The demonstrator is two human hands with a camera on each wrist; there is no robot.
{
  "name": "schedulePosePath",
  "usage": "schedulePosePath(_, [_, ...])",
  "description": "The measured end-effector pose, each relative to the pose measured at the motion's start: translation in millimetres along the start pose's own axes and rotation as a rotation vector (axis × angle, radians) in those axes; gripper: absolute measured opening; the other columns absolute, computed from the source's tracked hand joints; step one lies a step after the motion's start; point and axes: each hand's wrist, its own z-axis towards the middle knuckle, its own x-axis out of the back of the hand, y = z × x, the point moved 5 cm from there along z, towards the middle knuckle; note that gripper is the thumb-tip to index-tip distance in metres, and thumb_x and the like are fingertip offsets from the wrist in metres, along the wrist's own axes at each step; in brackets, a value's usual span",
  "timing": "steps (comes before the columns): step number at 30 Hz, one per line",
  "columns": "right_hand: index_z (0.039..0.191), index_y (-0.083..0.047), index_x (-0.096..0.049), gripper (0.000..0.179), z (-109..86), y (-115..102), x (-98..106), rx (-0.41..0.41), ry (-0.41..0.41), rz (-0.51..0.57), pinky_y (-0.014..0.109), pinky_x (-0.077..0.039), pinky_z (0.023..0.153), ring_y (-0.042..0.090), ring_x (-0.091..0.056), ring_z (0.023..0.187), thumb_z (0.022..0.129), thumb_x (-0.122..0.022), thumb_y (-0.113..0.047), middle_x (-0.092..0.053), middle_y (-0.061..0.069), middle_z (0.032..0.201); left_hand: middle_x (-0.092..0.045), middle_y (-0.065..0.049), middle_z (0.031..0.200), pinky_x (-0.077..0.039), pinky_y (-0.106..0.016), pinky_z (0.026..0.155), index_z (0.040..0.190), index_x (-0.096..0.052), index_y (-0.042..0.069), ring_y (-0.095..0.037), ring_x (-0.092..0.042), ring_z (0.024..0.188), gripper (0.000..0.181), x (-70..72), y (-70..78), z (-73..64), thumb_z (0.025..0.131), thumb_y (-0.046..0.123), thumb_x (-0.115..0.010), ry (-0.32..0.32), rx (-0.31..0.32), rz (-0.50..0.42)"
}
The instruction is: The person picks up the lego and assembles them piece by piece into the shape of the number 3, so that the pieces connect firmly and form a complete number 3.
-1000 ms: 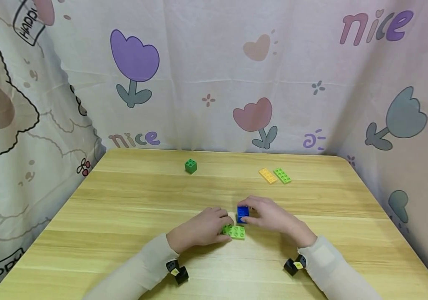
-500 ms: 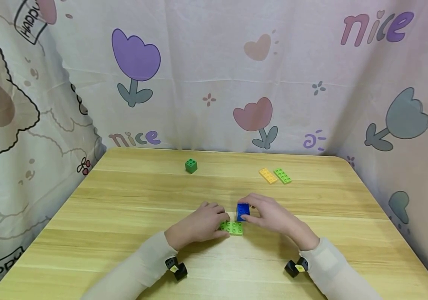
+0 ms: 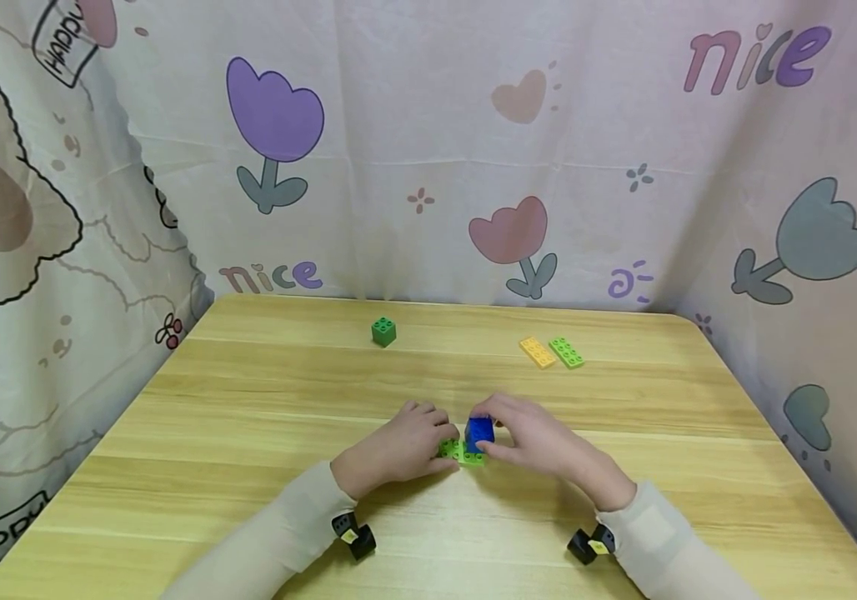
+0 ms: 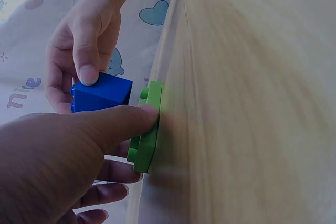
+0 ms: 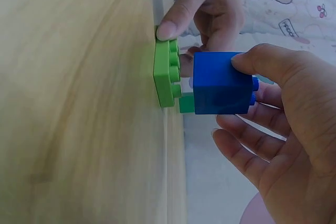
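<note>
A flat light green toy brick [image 3: 472, 459] lies studs up near the middle of the table. My left hand [image 3: 398, 450] pinches its left end, with the thumb [image 4: 142, 119] along the near side. My right hand [image 3: 537, 433] pinches a blue toy brick [image 3: 480, 433] between thumb and fingers. In the right wrist view the blue brick [image 5: 220, 85] hangs over the right end of the light green brick [image 5: 164, 72], and a small gap separates it from the studs. Its own studs point up.
On the wooden table [image 3: 248, 400] a dark green brick [image 3: 383, 332] stands at the back. A flat yellow brick [image 3: 537, 352] and another flat light green brick [image 3: 567, 352] lie side by side at the back right. A printed curtain [image 3: 398, 125] hangs behind the table.
My right hand has moved the blue brick left, from beside the light green brick to over its right end. My left hand has slid the light green brick slightly away from me.
</note>
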Motion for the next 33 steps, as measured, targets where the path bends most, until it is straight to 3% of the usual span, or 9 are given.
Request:
schedulePosePath(12, [0.121, -0.013, -0.061, 0.033, 0.6, -5, -7, 0.050, -0.004, -0.043, 0.029, -0.051, 0.085, 0.004, -0.055, 0.095, 0.092, -0.069, -0.028, -0.060, -0.009, 0.108, -0.062, 0.003, 0.107, -0.044, -0.041, 0.086, 0.117, -0.068, 0.018, -0.018, -0.055, 0.101, 0.042, -0.3, 0.0, 0.3, 0.092, 0.052, -0.062, -0.013, 0.004, -0.010])
schedulePosePath(33, [0.121, -0.014, -0.060, 0.036, 0.3, -4, -11, 0.044, -0.006, -0.050, 0.028, -0.051, 0.081, 0.005, -0.058, 0.094, 0.092, -0.070, -0.031, -0.062, -0.007, 0.108, -0.061, 0.004, 0.102, -0.042, -0.036, 0.079, 0.113, -0.068, 0.019, -0.017, -0.055, 0.097, 0.040, -2.8, -0.4, 0.9, 0.091, 0.052, -0.064, 0.003, 0.006, -0.002])
